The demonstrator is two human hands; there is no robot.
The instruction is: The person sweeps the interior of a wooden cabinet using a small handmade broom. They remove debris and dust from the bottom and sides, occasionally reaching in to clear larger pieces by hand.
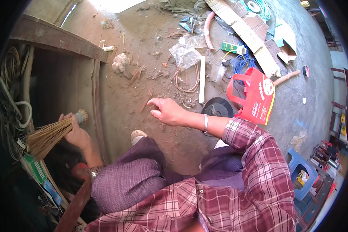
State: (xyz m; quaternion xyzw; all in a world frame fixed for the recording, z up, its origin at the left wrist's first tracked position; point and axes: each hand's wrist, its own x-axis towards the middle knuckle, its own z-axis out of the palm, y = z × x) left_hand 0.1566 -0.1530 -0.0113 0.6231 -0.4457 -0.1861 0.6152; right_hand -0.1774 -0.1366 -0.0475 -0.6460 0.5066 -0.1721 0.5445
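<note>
My left hand (77,132) grips a short straw whisk broom (50,136) near its bound end, inside the opening of a wooden cabinet (96,87). The bristles point toward the cabinet's left side, where coiled cables (11,65) and a green box (34,168) bearing writing sit. Over the dirt-strewn floor (119,98), my right hand (166,111) is held with loosely bent fingers and nothing in it. Beyond that hand lie a coil of brown tubing (187,87), a white plastic strip (202,79) and a round black disc (217,108).
A red carrier bag (259,97) stands to the right. Behind it are long cardboard pieces (246,37), blue cable (243,62) and a pink tube (208,30). Clear plastic film (185,49) and a clump of fluff (121,63) lie farther out. A blue plastic stool (303,174) is at lower right.
</note>
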